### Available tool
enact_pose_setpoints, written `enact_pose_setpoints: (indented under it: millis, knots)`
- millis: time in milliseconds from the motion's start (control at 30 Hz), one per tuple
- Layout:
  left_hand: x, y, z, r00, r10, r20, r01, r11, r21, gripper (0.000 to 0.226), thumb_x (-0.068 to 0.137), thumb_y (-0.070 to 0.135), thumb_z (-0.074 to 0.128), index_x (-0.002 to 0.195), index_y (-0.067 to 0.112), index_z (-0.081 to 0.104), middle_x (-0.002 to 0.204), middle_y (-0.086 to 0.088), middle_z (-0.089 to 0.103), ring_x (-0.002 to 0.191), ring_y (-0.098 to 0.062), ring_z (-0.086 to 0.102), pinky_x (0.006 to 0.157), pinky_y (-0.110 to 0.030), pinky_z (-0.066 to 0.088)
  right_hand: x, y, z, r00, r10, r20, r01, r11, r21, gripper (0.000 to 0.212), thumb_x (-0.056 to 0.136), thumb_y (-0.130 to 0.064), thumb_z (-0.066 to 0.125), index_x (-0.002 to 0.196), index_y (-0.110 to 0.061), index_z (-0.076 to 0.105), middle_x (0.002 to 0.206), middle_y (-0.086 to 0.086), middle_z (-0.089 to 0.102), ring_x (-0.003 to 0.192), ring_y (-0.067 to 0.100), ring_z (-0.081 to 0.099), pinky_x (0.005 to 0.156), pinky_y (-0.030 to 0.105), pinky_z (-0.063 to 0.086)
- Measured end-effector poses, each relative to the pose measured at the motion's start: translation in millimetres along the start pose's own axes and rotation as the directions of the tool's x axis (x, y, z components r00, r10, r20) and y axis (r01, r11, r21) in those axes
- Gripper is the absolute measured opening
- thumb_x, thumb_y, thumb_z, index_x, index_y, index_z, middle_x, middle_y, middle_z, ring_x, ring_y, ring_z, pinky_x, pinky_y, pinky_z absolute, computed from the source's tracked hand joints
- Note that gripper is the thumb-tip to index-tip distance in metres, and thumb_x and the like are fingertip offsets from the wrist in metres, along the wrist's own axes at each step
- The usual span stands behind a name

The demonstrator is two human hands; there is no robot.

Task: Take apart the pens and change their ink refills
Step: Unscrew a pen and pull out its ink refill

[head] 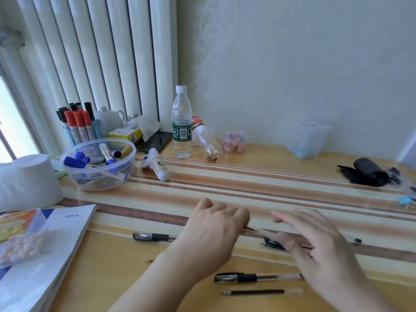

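A clear bowl (98,165) is sitting at my far left, holding blue and black markers (108,154); behind it a cup (78,131) is holding red-capped ones. A capped pen (153,236) is lying just left of my left hand (213,230), which is pinching a clear pen barrel (258,230). My right hand (315,244) is blurring above it, fingers loosely spread, covering other pen parts. A refill (261,292) is lying nearest me.
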State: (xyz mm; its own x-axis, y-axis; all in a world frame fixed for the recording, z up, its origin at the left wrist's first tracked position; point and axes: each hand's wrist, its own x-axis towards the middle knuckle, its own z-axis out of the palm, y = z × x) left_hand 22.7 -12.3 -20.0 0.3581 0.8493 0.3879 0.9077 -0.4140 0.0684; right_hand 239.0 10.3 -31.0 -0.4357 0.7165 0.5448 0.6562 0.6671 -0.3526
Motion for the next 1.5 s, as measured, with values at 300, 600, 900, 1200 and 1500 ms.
enact_pose_setpoints:
  millis: [300,600,900,1200,1500]
  knots:
    - [-2,-8,5,0.999,-0.005,-0.042,0.005,1.000,0.002,0.049,0.087,0.008,0.059,0.124,0.034,0.041,0.109,0.013,0.067,0.093,-0.012,0.063,0.079,-0.033,0.050,-1,0,-9,0.986,-0.006,-0.166,-0.025,0.983,-0.182,0.012,0.079,-0.021,0.068,0.087,-0.021,0.077,0.082,-0.013,0.071,0.079,0.015,0.066,0.072,0.039,0.053]
    - [3,-22,-5,0.921,-0.315,-0.227,0.160,0.841,-0.516,0.050,0.081,-0.020,0.038,0.088,0.026,0.058,0.084,0.011,0.049,0.074,-0.006,0.047,0.063,-0.013,0.034,-4,1,-13,0.961,0.266,0.073,-0.270,0.961,0.052,0.026,0.089,-0.052,0.027,0.091,-0.042,0.051,0.077,-0.019,0.060,0.068,0.007,0.056,0.054,0.030,0.045]
    - [-5,-7,-18,0.995,-0.055,-0.087,0.013,0.904,-0.427,0.034,0.087,0.029,0.032,0.102,0.027,0.062,0.095,0.014,0.052,0.087,-0.009,0.053,0.073,-0.032,0.046,-5,-1,-18,0.965,0.234,0.123,-0.243,0.968,0.068,0.036,0.090,-0.060,0.021,0.098,-0.049,0.053,0.104,-0.033,0.059,0.095,-0.005,0.057,0.073,0.025,0.051]
    - [-5,16,0,0.987,0.161,-0.030,-0.162,0.986,-0.038,0.013,0.093,0.034,0.050,0.088,0.027,0.059,0.078,0.010,0.056,0.067,-0.016,0.053,0.059,-0.028,0.043,-4,-25,-4,0.993,-0.021,0.119,0.051,0.966,-0.254,0.021,0.089,-0.040,0.046,0.093,-0.038,0.067,0.077,-0.023,0.063,0.072,0.009,0.057,0.069,0.034,0.046]
    - [-4,21,4,0.988,0.152,0.017,-0.152,0.988,-0.008,0.014,0.089,0.026,0.049,0.080,0.026,0.038,0.062,0.007,0.048,0.051,-0.019,0.040,0.050,-0.031,0.032,-9,-28,-4,0.988,0.025,0.151,-0.010,0.995,-0.099,0.025,0.089,-0.039,0.038,0.096,-0.043,0.061,0.081,-0.022,0.062,0.060,0.004,0.056,0.044,0.021,0.045]
